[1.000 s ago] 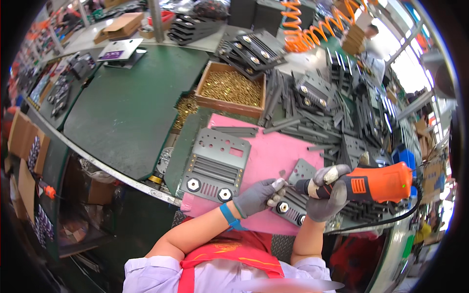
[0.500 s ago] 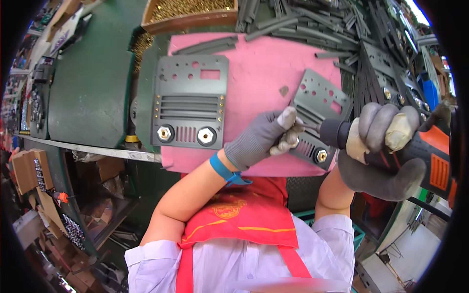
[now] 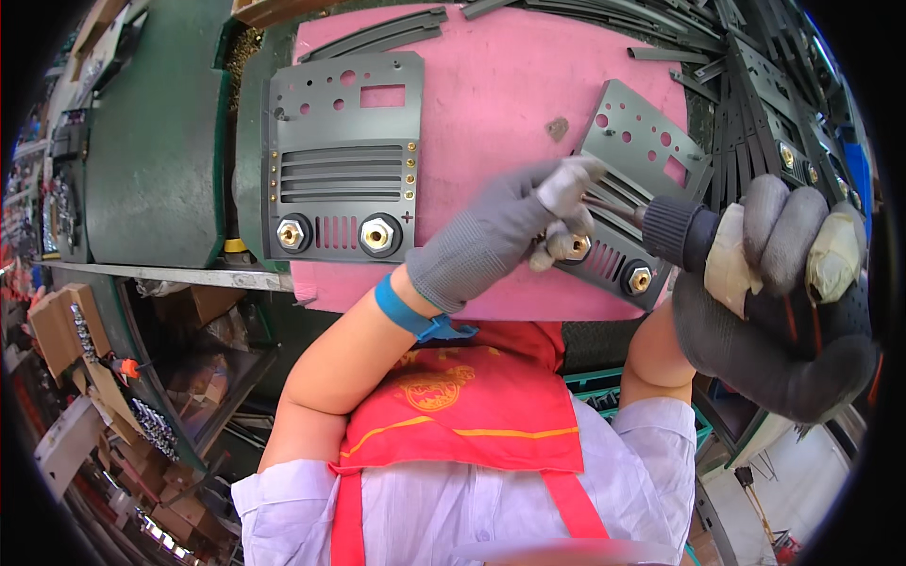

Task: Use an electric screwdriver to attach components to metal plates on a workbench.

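Note:
My right hand (image 3: 788, 283), in a grey glove with taped fingertips, grips a power drill (image 3: 668, 229) by its body. Its bit points left, toward the gloved fingertips of my left hand (image 3: 514, 226). Those fingers are pinched together at the bit's tip, and anything small between them is hidden. Both hands are over the right grey metal panel (image 3: 628, 137), which lies tilted and has brass-centred hex fittings along its near end. A second grey panel (image 3: 344, 123), with slots, small brass pieces at its sides and two large hex fittings, lies flat to the left.
Under the panels is a pink mat (image 3: 491, 90). Dark strips (image 3: 377, 33) lie at its far edge, with more heaped at the far right beside further panels (image 3: 769, 80). A box (image 3: 274, 11) stands at the back. To the left is a green surface (image 3: 156, 141).
The view has shifted, so the mat and panels sit higher in the picture. The drill's orange body has mostly gone from sight behind my right hand. My left fingers stay pinched at the bit.

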`<state>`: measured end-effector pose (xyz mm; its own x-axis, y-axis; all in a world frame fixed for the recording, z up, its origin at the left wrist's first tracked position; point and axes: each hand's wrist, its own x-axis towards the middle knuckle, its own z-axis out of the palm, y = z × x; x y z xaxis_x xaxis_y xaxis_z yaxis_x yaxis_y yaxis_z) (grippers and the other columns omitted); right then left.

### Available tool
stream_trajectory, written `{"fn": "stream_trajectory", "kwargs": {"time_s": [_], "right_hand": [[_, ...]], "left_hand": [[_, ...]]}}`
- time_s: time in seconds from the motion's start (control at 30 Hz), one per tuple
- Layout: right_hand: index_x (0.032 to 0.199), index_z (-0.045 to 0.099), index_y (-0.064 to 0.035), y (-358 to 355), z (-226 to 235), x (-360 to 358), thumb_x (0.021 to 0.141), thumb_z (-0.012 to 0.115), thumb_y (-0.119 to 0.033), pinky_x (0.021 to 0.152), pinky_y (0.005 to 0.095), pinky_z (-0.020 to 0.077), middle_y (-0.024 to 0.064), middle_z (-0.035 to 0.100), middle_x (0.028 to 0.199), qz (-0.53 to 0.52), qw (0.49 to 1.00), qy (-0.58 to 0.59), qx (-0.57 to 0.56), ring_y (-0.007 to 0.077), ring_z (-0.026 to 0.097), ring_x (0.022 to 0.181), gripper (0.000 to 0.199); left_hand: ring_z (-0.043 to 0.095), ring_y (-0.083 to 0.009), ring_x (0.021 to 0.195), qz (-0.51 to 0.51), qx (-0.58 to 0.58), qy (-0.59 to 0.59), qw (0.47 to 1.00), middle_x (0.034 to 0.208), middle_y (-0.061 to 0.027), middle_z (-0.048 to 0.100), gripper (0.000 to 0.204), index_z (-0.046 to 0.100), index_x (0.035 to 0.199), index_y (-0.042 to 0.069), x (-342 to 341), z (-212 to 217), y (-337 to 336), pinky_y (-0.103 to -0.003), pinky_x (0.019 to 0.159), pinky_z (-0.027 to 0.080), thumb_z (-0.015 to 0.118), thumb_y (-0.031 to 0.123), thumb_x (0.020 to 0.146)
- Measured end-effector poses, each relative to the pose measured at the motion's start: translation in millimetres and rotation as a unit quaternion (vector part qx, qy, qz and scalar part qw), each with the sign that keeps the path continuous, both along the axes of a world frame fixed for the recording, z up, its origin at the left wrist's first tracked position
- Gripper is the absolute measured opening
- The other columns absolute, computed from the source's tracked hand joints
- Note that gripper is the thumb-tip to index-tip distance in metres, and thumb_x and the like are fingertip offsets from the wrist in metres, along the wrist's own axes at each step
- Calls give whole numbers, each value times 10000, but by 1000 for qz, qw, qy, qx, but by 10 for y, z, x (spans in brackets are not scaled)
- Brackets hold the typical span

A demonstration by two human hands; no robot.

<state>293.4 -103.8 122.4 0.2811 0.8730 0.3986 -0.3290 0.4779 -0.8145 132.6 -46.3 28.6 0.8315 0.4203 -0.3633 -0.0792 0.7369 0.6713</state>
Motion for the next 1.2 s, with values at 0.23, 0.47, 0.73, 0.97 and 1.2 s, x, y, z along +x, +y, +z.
{"fn": "stream_trajectory", "kwargs": {"time_s": [0.23, 0.47, 0.73, 0.97, 1.2], "right_hand": [[860, 477, -58, 41, -138, 48, 852, 528, -355, 598, 303, 311, 42, 399, 729, -21, 999, -18, -40, 143, 330, 656, 302], [953, 544, 86, 278, -414, 337, 902, 443, -366, 648, 353, 327, 97, 470, 815, -32, 990, -137, 20, 183, 406, 682, 466], [960, 552, 99, 289, -542, 296, 922, 429, -328, 622, 334, 347, 112, 499, 820, -300, 886, -347, 74, 185, 431, 666, 445], [971, 555, 107, 430, -689, 415, 950, 408, -255, 581, 313, 371, 142, 532, 804, -431, 661, -591, 167, 182, 450, 629, 392], [1046, 542, 122, 410, -686, 438, 979, 369, -103, 542, 312, 401, 210, 566, 842, -390, 615, -658, 194, 196, 479, 626, 292]], "left_hand": [[414, -61, 701, -11, 312, 190, 931, 774, 24, 403, 672, 426, 1382, -31, 52, -120, -14, -218, 630, 396, 729, 164, 815], [382, -48, 614, 13, 283, 196, 939, 674, 54, 364, 503, 496, 1327, -22, 143, -208, 4, -222, 564, 376, 629, 89, 856], [390, -57, 611, 31, 335, 207, 919, 660, 39, 374, 452, 529, 1282, -22, 160, -252, -15, -232, 563, 375, 621, 104, 857], [422, -74, 624, 37, 352, 203, 913, 670, 16, 396, 447, 534, 1253, -26, 156, -248, -13, -247, 586, 407, 635, 125, 845], [436, -73, 651, 15, 318, 181, 930, 732, 22, 442, 458, 486, 1287, -26, 100, -194, -10, -241, 628, 427, 608, 92, 862]]}}
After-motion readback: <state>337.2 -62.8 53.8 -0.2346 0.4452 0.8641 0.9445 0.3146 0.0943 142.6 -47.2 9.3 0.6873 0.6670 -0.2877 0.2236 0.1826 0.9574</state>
